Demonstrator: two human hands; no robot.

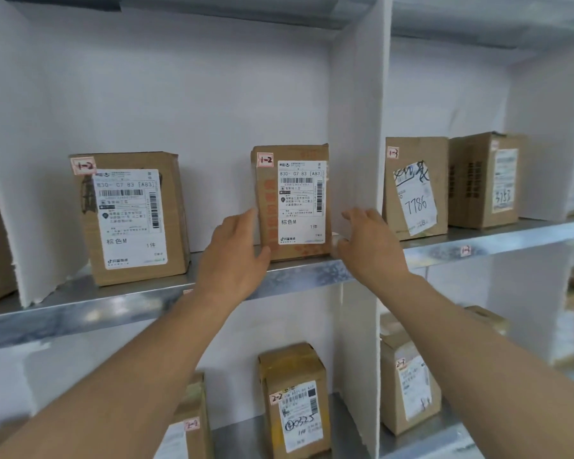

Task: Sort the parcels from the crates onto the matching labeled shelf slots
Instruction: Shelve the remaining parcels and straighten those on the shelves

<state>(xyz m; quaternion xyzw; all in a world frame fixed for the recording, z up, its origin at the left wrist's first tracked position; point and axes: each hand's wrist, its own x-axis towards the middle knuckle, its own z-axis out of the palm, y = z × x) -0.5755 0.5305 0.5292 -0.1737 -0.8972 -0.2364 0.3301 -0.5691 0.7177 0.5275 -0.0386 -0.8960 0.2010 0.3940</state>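
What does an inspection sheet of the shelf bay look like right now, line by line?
Surface: metal shelf, white dividers.
Job's things: parcel tagged 1-2 upright beside divider; second 1-2 parcel further left; parcel tagged 1-3 in next slot; parcel tagged 2-2 on the shelf below.
Clutter: nothing seen.
Hands: left hand open at parcel's left edge; right hand open, apart from it.
Cables: nothing seen.
Surroundings: white back wall.

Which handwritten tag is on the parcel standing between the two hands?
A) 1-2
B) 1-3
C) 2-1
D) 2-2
A: the parcel between the left hand and the right hand carries a red-edged tag in its upper left corner that reads 1-2.
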